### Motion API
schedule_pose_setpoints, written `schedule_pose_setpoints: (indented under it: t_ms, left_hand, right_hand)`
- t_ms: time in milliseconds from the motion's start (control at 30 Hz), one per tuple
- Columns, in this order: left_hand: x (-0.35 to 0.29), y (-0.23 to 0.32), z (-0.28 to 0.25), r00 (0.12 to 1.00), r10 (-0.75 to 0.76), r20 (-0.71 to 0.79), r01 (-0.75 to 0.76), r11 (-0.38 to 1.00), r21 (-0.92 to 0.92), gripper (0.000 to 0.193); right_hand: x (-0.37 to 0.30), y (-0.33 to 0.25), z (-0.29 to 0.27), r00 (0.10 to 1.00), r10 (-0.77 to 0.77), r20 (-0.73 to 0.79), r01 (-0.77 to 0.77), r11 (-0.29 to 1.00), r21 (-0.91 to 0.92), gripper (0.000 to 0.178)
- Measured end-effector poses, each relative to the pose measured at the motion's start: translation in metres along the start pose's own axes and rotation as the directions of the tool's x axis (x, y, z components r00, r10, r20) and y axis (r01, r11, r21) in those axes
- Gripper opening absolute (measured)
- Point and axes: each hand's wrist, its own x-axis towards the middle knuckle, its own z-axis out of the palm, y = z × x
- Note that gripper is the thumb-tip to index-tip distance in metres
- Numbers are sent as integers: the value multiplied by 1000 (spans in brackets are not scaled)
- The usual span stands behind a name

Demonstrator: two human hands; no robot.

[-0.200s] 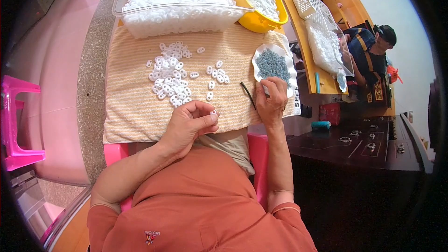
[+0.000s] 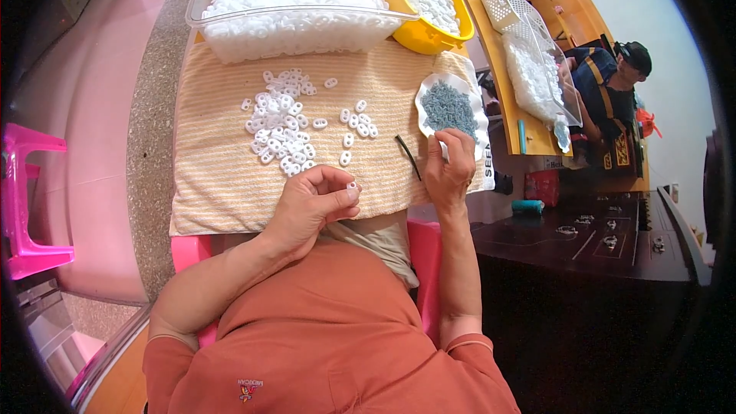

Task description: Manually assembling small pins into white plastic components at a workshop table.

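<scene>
Between the thumb and bent fingers of my left hand (image 2: 313,198) is a small white two-holed plastic piece (image 2: 352,186), mostly covered by the fingertips. Just beyond that hand lies a loose heap of white two-holed pieces (image 2: 280,124) on the striped cloth, with a small scattered group (image 2: 359,123) to its right. My right hand (image 2: 451,167) is at the near rim of a white wavy-edged dish (image 2: 422,100) full of tiny grey-blue parts (image 2: 451,110). Its thumb and fingers are bent together in a pinch; what they hold, if anything, cannot be made out.
A clear bin (image 2: 299,34) of white pieces and a yellow basin (image 2: 431,40) stand at the far edge. A thin dark strip (image 2: 408,156) lies left of my right hand. A person (image 2: 609,77) sits at another table on the right. A pink stool (image 2: 34,199) stands left.
My right hand has drawn back slightly toward me over the dish's near rim, and its thumb has come closer to the fingers. My left hand holds still with the white piece.
</scene>
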Motion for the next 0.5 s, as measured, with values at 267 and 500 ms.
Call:
schedule_pose_setpoints:
  t_ms: [267, 500]
  left_hand:
    - [-1, -1, 0, 1000, 5, -10, -5, 1000, -8, 13]
    - [-1, -3, 4, 1000, 27, 1, -27, 995, 101, 15]
  right_hand:
    - [5, -46, -15, 980, 170, 100, -192, 935, 298, 7]
    - [-2, -82, -17, 826, 208, 523, -561, 388, 731, 9]
